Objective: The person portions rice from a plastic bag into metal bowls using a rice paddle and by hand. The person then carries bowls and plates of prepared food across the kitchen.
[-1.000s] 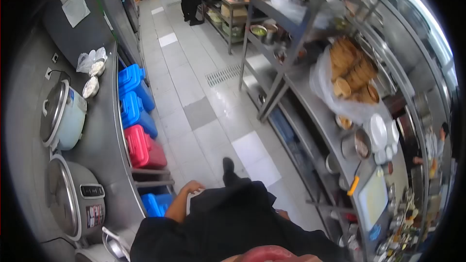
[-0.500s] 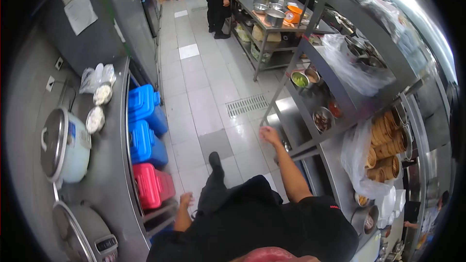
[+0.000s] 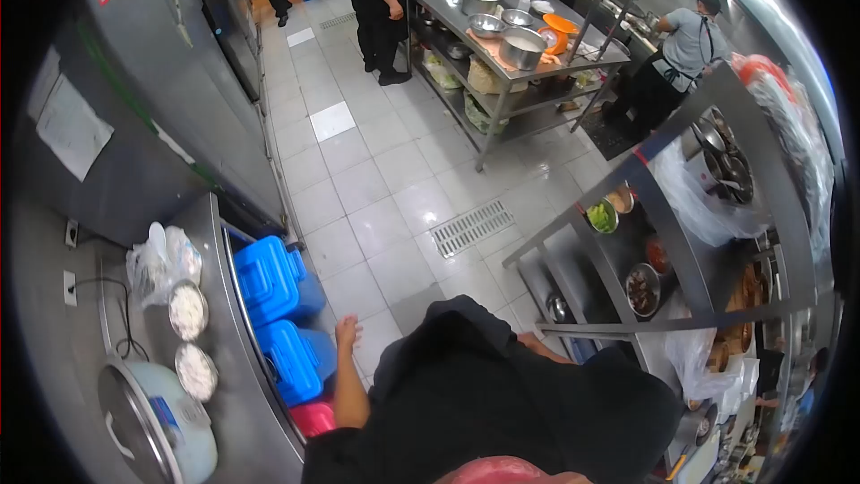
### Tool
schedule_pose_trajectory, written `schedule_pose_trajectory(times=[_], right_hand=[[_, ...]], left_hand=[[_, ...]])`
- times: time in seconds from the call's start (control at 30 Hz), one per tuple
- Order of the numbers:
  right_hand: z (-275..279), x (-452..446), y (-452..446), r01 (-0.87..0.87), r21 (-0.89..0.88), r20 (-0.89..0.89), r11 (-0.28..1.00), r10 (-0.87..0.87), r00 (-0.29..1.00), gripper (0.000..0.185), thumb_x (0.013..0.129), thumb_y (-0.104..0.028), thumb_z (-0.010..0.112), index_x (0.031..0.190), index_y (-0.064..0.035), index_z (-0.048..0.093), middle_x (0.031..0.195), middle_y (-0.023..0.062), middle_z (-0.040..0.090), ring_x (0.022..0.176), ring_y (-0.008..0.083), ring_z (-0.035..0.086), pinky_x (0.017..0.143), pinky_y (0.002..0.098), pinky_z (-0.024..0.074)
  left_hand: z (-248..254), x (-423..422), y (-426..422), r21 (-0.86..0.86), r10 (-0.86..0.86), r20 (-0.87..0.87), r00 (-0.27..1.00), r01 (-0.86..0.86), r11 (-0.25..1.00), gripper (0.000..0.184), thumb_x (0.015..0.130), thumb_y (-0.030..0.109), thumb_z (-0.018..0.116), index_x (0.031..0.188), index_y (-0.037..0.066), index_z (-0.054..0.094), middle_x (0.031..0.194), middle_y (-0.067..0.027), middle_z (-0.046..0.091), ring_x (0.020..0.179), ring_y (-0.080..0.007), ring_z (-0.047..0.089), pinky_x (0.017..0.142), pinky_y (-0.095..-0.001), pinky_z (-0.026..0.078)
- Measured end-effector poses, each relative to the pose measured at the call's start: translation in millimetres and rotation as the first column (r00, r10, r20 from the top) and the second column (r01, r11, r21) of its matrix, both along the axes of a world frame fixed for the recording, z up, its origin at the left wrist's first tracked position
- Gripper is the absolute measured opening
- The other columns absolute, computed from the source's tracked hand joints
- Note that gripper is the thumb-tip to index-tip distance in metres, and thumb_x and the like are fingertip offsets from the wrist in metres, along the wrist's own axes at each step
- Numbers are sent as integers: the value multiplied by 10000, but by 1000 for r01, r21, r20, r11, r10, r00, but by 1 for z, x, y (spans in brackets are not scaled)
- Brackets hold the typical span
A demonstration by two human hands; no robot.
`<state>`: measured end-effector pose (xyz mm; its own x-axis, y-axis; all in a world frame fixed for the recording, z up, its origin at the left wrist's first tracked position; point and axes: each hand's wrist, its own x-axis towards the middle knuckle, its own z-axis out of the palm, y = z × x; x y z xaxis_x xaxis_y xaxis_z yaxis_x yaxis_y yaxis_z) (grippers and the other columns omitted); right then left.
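Note:
My left hand (image 3: 348,332) hangs at my side with its fingers loosely apart and nothing in it. It is nearest to the blue lidded bins (image 3: 291,363) under the left counter, without touching them. Part of my right forearm (image 3: 543,349) shows beside my black shirt (image 3: 484,385). The right hand itself is hidden behind my body.
On the left counter (image 3: 235,341) are a large cooker (image 3: 170,435), two bowls of white food (image 3: 188,312) and a plastic bag (image 3: 166,262). A metal rack (image 3: 573,233) stands at right. Ahead are a floor drain (image 3: 472,227), a prep table (image 3: 497,36) and several people.
I have moved forward along the aisle, so the rack and prep table appear closer. My left hand has swung forward; my right hand has swung back out of sight.

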<state>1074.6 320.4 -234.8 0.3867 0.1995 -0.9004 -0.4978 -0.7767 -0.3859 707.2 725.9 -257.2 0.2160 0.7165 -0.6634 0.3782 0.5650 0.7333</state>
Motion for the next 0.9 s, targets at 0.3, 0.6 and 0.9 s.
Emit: schedule_pose_trajectory(times=[0.3,0.6,0.9], right_hand=[[-64,55,198,-9,433,-6,901,13,1000,148,765,-265,645,774,-120,672,762,127,665,668,278,629,611,397,508],[13,229,603,-306,466,364,831,135,921,210,834,-208,606,960,-52,670,836,55,680,667,138,644,519,266,492],[39,304,732,-425,437,579,793,114,808,171,849,-178,604,968,-72,667,848,47,681,701,124,648,545,270,485]], left_hand=[[-22,66,182,42,-19,-25,999,21,999,341,871,296,608,1142,94,564,1053,-84,620,740,-242,656,504,-336,475],[-43,36,220,-236,134,-206,969,-183,954,306,863,296,602,1095,100,571,982,-75,617,702,-239,652,469,-334,471],[-80,122,371,-339,-4,-169,986,-54,939,264,865,297,584,1043,102,578,928,-64,610,696,-228,649,467,-326,474]])
